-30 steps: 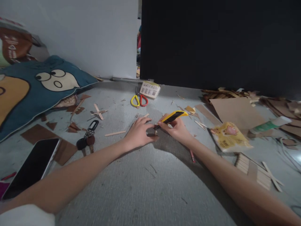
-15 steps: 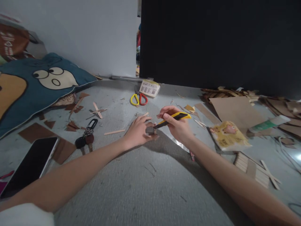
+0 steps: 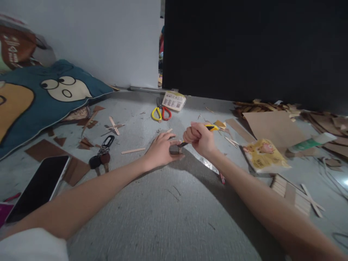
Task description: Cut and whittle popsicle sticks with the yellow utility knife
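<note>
My right hand [image 3: 200,139] is wrapped in a fist around a yellow and black utility knife [image 3: 213,127]. The knife's dark front end points down and left, reaching a small brownish piece [image 3: 179,149] at my left fingertips. My left hand [image 3: 162,148] rests on the grey tabletop, thumb and fingers curved around that piece and pinning it; its exact kind is too small to tell. A wooden craft stick [image 3: 133,150] lies left of my left hand, and the tip of another shows just behind its fingers. Beneath my right wrist lies a shiny clear strip [image 3: 205,164].
Scissors [image 3: 161,114] with yellow and red handles lie ahead beside a small packet [image 3: 174,101]. On the left are keys [image 3: 100,159], a phone [image 3: 39,188], brown cardboard scraps and a blue cushion [image 3: 62,92]. On the right are a yellow packet [image 3: 265,156], a glue stick [image 3: 311,142] and cardboard sheets [image 3: 274,125].
My right hand has turned over from a loose, pen-like hold into a closed fist on the utility knife. My left hand keeps its place on the small piece.
</note>
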### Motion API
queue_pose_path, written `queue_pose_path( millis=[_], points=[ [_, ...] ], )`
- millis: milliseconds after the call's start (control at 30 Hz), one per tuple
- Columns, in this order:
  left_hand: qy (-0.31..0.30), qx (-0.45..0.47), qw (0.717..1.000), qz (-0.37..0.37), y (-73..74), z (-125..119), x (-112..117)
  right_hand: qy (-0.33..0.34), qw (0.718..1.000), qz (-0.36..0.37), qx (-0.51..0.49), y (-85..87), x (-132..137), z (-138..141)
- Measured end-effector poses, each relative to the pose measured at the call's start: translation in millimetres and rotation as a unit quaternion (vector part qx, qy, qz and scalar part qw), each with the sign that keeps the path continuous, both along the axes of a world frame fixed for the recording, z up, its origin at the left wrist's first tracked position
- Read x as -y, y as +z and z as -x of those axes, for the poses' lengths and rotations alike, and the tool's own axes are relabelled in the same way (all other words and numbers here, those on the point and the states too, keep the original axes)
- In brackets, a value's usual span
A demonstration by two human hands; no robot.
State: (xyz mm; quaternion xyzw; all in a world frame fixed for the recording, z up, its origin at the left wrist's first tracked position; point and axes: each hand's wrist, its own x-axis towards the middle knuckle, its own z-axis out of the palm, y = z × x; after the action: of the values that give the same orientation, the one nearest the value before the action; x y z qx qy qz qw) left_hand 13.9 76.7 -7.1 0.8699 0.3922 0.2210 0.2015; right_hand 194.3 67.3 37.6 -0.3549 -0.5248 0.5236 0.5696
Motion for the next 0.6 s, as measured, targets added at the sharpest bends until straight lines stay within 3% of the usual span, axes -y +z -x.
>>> queue_pose_path(
  millis=[400, 600],
  points=[
    [0.008, -0.025, 0.999, -0.018, 4.5, -3, -1, -0.011, 0.998, 0.040, -0.047, -2.1, -11, 6],
    [0.027, -0.029, 0.998, -0.048, 6.1, -6, 10, -0.017, 0.998, 0.038, -0.053, -4.8, -11, 5]
  ],
)
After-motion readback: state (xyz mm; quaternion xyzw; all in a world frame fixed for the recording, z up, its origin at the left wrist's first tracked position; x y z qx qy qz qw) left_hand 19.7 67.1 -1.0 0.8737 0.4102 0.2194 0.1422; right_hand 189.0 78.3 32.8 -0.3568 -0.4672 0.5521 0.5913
